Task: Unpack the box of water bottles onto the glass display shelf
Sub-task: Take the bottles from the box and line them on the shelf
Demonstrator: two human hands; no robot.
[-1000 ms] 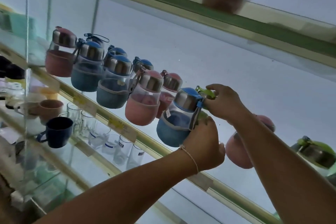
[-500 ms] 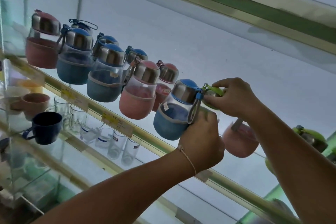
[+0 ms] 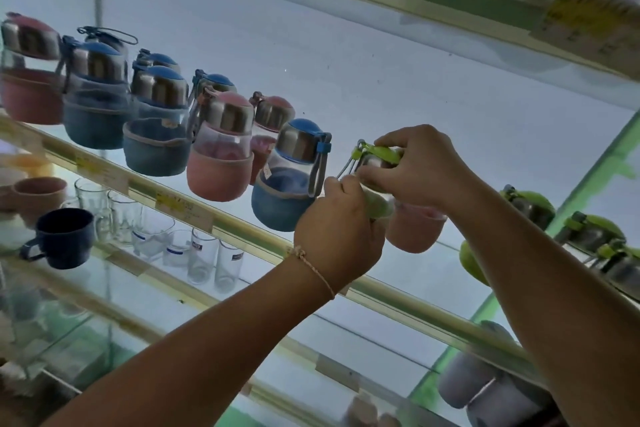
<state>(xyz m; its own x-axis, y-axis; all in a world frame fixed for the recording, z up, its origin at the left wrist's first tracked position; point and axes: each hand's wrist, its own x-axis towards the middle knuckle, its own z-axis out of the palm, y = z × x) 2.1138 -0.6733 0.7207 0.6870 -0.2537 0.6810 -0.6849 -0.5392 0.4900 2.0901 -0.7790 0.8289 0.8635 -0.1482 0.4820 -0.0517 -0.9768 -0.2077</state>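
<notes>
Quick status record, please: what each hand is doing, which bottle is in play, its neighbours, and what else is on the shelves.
left hand: grips the green bottle round its body
right hand: holds its cap
position: between a blue bottle and a pink bottle
set down: cannot tell; the left hand hides its base
glass shelf: other bottles to the left, green bottles to the right
shelf below: navy cup, drinking glasses
</notes>
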